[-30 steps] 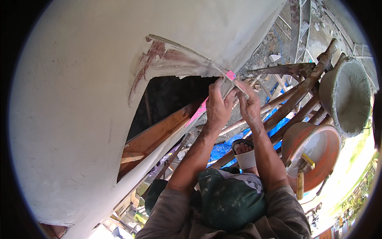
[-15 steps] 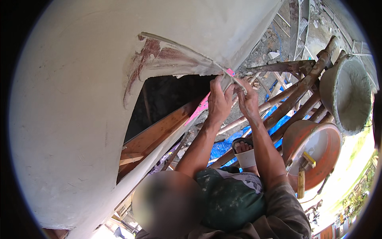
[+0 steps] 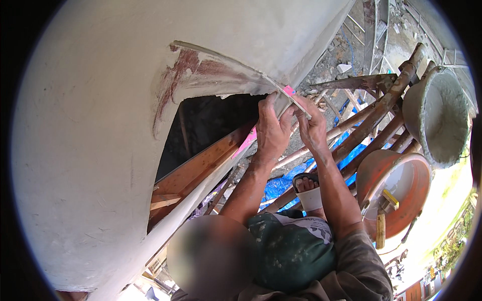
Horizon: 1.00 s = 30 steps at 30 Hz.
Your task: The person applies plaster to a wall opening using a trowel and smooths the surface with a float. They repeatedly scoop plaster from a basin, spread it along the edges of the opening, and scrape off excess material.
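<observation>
A long, thin, plaster-smeared strip runs along the top of a dark opening in the plastered wall. Its free end sticks out past the wall's corner, where a small pink piece shows. My right hand is closed, fingers pinching near that end. Beside it my left hand is also closed, thumb and fingers bent at the corner of the opening; it seems to grip the strip or the edge there, but its fingertips are partly hidden. A pink band lies along the opening's edge, partly behind my left wrist.
At right, an orange bucket holds whitish liquid and a wooden-handled tool. Above it stands a mortar-coated bucket. Wooden poles slope below my right hand, over blue sheeting and rubble. A wooden board crosses the opening.
My left hand has shifted slightly left and covers more of the pink band. The right hand stays at the strip's end, and the whole view has moved a little.
</observation>
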Tool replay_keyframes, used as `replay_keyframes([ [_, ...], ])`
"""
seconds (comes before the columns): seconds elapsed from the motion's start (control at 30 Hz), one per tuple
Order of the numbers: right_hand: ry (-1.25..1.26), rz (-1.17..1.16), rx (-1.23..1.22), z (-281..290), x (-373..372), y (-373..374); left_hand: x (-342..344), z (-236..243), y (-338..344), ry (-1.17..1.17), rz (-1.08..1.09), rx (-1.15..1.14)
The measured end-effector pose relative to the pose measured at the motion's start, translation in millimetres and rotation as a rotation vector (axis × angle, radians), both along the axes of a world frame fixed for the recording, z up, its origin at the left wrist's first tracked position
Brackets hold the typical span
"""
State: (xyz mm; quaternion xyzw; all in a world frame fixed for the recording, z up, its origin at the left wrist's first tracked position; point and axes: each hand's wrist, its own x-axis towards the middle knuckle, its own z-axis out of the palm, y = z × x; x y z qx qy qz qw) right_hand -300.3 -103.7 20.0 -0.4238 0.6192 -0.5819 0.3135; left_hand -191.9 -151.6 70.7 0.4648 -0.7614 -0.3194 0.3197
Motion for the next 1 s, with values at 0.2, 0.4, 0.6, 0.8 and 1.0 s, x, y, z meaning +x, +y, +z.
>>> replay_keyframes([
  [0.2,-0.054,-0.013,0.064,-15.9,1.6,-0.1,-0.5,-15.9,-1.8,-0.03,0.0,0.049],
  [0.4,-0.062,0.001,0.297,-39.9,3.3,16.2,-1.5,-40.2,5.2,-0.068,0.026,0.225],
  [0.6,-0.079,-0.023,0.152,-25.9,4.4,21.8,-1.2,-32.7,15.4,-0.072,0.029,0.111],
  [0.8,0.005,-0.046,0.026,2.8,4.0,5.4,0.7,-7.4,3.7,-0.032,-0.001,-0.012],
  [1.0,-0.009,-0.042,0.087,-25.2,4.8,4.3,-0.8,-14.0,0.6,-0.009,0.003,0.123],
])
